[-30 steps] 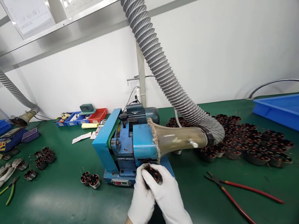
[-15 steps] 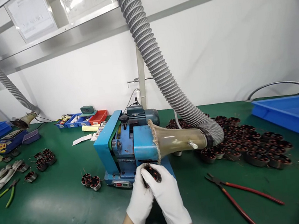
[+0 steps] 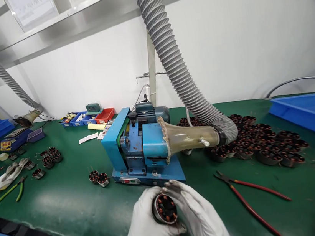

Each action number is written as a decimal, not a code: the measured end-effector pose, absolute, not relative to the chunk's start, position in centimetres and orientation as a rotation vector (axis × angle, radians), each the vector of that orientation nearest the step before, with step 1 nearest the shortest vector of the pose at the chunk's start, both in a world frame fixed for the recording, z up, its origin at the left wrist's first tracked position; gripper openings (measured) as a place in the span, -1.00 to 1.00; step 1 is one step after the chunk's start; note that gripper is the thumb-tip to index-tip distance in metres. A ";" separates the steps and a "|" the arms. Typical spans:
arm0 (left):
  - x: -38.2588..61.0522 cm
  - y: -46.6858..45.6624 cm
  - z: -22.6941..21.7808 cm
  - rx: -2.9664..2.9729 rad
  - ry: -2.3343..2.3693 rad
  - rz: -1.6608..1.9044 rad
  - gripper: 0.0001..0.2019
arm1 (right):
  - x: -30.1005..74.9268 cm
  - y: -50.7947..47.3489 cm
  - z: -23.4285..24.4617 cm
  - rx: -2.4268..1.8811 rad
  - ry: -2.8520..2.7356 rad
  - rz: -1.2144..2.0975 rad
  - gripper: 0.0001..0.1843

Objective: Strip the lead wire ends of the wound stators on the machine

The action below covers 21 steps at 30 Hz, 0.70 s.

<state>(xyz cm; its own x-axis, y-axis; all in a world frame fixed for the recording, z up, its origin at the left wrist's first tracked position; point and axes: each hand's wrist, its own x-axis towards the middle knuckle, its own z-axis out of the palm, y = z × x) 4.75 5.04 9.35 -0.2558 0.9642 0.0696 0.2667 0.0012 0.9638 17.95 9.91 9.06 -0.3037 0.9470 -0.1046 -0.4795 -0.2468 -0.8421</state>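
A round motor stator point(image 3: 165, 208) with copper windings is gripped in my white-gloved left hand point(image 3: 145, 226), its open face turned up toward me. Thin wire ends hang below it. Just to its right is my gloved right hand point(image 3: 202, 214), fingers stretched out and slightly blurred, the fingertips close to the top of the stator; whether they touch it I cannot tell. Beyond both hands stands a blue belt-driven machine point(image 3: 153, 143) with a motor and a red and green switch. Two more stators point(image 3: 103, 179) sit on the bench left of the machine.
A translucent funnel point(image 3: 190, 136) joins the machine to a grey corrugated hose point(image 3: 171, 58). Many stators point(image 3: 266, 154) are grouped at the right, near red-handled pliers point(image 3: 250, 202) and a blue tray point(image 3: 308, 115). Green-handled pliers point(image 3: 9, 193) and a stator cluster point(image 3: 51, 157) lie left.
Both hands have come back from the machine toward me with the stator. My right hand has loosened from it and its fingers have straightened. The view has tilted down slightly.
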 end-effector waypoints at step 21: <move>7.2 2.3 12.3 0.954 1.593 1.266 -0.32 | 21.0 10.5 13.2 -0.496 -0.685 1.889 -0.82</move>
<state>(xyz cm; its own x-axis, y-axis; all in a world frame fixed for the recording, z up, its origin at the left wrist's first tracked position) 7.19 2.33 12.30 -0.3332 0.9286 -0.1635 0.0501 0.1906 0.9804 21.02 10.49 13.19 -0.3932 0.9189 -0.0328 -0.6842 -0.3163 -0.6572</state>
